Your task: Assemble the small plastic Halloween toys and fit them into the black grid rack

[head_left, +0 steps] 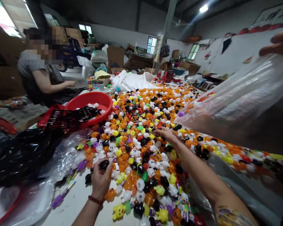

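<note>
A wide pile of small plastic toy heads (134,153) in orange, white, black, yellow and green covers the table. At the pile's near left edge, my left hand (101,179) wears a beaded bracelet and is closed around a round black toy head (105,164). My right hand (166,135) reaches across into the middle of the pile. Its fingers are stretched forward, low over the toys, and look small and slightly blurred; I see nothing gripped in them. Purple-ended toy sticks (63,194) lie on the white tabletop to the left of my left hand.
A red basin (89,108) holding white pieces and black netting stands on the left. Black plastic bags (25,153) lie nearer. Another person (44,72) sits beyond. At right, someone's hand (279,44) holds up a clear plastic bag (238,91) containing several toys.
</note>
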The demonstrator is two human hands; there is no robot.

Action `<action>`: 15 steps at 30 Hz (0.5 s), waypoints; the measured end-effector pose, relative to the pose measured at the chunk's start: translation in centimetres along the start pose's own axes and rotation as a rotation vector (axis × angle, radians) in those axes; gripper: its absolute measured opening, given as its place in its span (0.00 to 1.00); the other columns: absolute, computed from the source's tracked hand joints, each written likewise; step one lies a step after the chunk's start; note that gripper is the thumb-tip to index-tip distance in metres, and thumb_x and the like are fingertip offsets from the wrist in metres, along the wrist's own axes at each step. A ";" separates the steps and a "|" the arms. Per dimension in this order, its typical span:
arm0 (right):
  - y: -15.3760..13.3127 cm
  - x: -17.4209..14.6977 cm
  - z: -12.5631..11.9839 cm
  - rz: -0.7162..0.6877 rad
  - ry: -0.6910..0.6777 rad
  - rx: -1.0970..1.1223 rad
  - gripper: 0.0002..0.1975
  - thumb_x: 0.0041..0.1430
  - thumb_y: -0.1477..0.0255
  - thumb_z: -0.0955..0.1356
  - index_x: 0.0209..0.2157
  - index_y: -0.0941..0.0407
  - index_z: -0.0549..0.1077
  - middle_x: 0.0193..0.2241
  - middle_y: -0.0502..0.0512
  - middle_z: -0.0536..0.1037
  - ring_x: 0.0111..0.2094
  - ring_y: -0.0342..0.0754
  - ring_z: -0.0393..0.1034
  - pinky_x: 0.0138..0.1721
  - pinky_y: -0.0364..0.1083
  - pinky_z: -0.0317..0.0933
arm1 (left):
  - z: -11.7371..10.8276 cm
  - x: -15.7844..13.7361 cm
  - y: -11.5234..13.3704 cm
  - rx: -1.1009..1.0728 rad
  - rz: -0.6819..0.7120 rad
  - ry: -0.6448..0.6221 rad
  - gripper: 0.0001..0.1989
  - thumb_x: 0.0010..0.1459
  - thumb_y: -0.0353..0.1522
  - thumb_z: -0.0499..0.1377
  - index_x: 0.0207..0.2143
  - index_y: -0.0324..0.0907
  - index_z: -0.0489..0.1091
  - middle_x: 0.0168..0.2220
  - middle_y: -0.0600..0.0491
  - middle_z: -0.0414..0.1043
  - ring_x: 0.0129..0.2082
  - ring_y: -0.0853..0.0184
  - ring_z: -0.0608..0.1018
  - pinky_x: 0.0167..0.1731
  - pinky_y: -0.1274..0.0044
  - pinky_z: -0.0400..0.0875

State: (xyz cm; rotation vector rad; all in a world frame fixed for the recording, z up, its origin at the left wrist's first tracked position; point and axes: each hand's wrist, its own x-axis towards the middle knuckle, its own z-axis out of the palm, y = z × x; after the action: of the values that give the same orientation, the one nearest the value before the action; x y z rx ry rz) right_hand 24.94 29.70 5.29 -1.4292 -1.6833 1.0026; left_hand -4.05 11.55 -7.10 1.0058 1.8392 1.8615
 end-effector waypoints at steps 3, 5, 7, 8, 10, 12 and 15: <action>-2.5 1.1 2.7 0.043 -0.080 -0.056 0.06 0.51 0.68 0.69 0.28 0.56 0.73 0.23 0.51 0.76 0.26 0.47 0.71 0.32 0.46 0.66 | 0.0 0.2 0.0 -0.046 0.026 0.030 0.23 0.47 0.47 0.65 0.40 0.41 0.73 0.40 0.48 0.76 0.41 0.62 0.78 0.43 0.71 0.74; -4.4 1.3 4.2 0.040 -0.059 -0.099 0.06 0.54 0.69 0.68 0.32 0.56 0.74 0.27 0.52 0.78 0.32 0.49 0.73 0.37 0.47 0.67 | 0.0 0.5 0.7 -0.127 0.002 0.045 0.20 0.45 0.44 0.68 0.37 0.42 0.74 0.40 0.50 0.76 0.42 0.62 0.77 0.47 0.72 0.72; -6.1 0.9 5.9 0.024 -0.039 -0.127 0.08 0.57 0.69 0.67 0.37 0.55 0.75 0.32 0.55 0.78 0.40 0.52 0.72 0.44 0.49 0.65 | -0.1 0.9 1.9 -0.285 -0.133 0.054 0.17 0.43 0.38 0.70 0.35 0.42 0.73 0.37 0.53 0.76 0.40 0.66 0.77 0.46 0.75 0.72; -6.8 0.3 7.0 0.016 -0.046 -0.137 0.09 0.57 0.68 0.68 0.39 0.55 0.75 0.35 0.55 0.79 0.43 0.53 0.71 0.46 0.49 0.64 | -0.3 1.0 2.7 -0.384 -0.242 0.047 0.15 0.43 0.35 0.70 0.34 0.42 0.72 0.35 0.54 0.75 0.37 0.68 0.77 0.44 0.77 0.72; -7.4 -1.7 9.2 -0.013 -0.113 -0.120 0.13 0.56 0.69 0.70 0.44 0.55 0.75 0.37 0.55 0.78 0.45 0.52 0.71 0.48 0.48 0.63 | -0.8 1.2 4.5 -0.566 -0.495 0.021 0.10 0.48 0.30 0.68 0.32 0.40 0.70 0.31 0.55 0.74 0.31 0.72 0.76 0.35 0.81 0.73; -6.9 -4.6 11.3 -0.038 -0.236 0.000 0.19 0.55 0.68 0.70 0.50 0.52 0.73 0.34 0.52 0.77 0.40 0.50 0.71 0.43 0.47 0.64 | -1.5 1.2 6.2 -0.683 -0.748 -0.005 0.04 0.56 0.28 0.62 0.30 0.38 0.69 0.27 0.54 0.72 0.23 0.74 0.73 0.24 0.84 0.69; -4.8 -8.8 12.6 0.038 -0.391 0.380 0.28 0.54 0.65 0.71 0.57 0.49 0.67 0.26 0.45 0.71 0.26 0.43 0.65 0.30 0.42 0.62 | -1.8 0.8 8.4 -0.796 -0.994 -0.092 0.09 0.64 0.28 0.54 0.29 0.37 0.68 0.23 0.54 0.70 0.16 0.75 0.68 0.14 0.85 0.60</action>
State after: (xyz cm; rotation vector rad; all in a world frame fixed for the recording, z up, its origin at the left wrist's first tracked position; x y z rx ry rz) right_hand 12.94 19.08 3.57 -1.0655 -1.6144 1.6071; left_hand -3.77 9.89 1.38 -0.1171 1.0041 1.5603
